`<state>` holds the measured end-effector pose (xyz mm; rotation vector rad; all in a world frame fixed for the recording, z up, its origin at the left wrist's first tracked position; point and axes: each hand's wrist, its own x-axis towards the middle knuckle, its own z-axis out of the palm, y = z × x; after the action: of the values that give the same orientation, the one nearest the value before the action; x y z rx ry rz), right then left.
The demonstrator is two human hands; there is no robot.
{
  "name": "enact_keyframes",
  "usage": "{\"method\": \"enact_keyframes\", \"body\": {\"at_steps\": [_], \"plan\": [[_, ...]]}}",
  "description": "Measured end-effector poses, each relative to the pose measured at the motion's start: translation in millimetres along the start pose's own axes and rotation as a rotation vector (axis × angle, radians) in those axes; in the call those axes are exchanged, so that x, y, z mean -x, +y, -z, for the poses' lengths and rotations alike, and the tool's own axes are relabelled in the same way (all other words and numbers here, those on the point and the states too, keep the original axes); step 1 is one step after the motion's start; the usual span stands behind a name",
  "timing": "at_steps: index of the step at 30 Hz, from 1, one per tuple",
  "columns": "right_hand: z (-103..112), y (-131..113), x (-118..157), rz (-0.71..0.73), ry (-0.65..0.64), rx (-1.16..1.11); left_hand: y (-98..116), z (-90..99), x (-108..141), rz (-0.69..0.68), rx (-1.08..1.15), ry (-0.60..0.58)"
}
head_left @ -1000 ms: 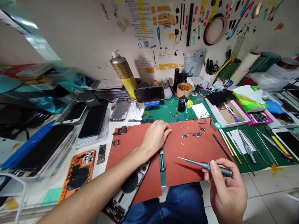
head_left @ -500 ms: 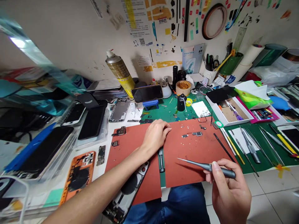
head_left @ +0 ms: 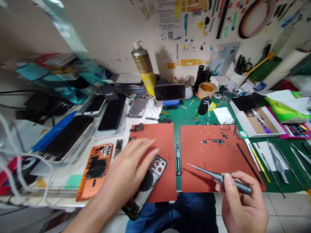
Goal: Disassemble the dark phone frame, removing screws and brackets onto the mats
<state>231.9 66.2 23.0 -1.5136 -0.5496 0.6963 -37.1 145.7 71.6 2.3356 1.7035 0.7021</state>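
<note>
Left hand (head_left: 128, 165): fingers loosely spread, reaching over the dark-edged phone housing (head_left: 157, 178); blurred, so whether it touches the housing or anything else is hard to say. Nothing seen in its grip.

Housing lies aslant on the left red mat (head_left: 166, 189), lower end jutting past the near edge of the surface (head_left: 179, 118).

Right hand (head_left: 245, 200): fingers closed round a grey screwdriver (head_left: 217, 176), tip pointing left above the right red mat (head_left: 196, 186), toward its near left corner.

Between mats: a second driver (head_left: 178, 158), lying lengthwise. Small parts (head_left: 220, 141) on the right mat, toward its far edge. Orange housing (head_left: 97, 173) by the surface's near edge, left side. Spray can (head_left: 145, 66) upright at the far edge.
</note>
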Motion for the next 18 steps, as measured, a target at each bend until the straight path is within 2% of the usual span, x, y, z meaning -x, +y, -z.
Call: {"method": "enact_keyframes", "body": {"at_steps": [2,4,7,9,11,14,18], "plan": [[-9.9,-0.4,11.5,0.057,-0.013,0.043,-4.7,6.3,51.6,-0.035,-0.113,0.016],[-21.4,0.5,23.9,0.106,-0.055,0.096,-5.6,3.5,97.2,-0.007,-0.203,0.020],[-39.8,5.4,37.5,0.231,-0.249,0.140,-2.8,-8.0,139.5,0.032,-0.250,-0.066],[-51.8,10.8,41.5,0.376,-0.382,0.163,-0.6,-14.0,149.6,0.032,-0.249,-0.068],[-62.4,16.3,42.8,0.520,-0.442,0.210,0.6,-16.2,150.3,0.014,-0.234,-0.039],[-73.8,22.6,44.4,0.644,-0.435,0.283,0.0,-14.0,145.9,0.002,-0.189,-0.033],[-79.7,26.8,48.2,0.674,-0.423,0.330,-2.9,-10.6,143.8,0.026,-0.142,-0.032]]}}
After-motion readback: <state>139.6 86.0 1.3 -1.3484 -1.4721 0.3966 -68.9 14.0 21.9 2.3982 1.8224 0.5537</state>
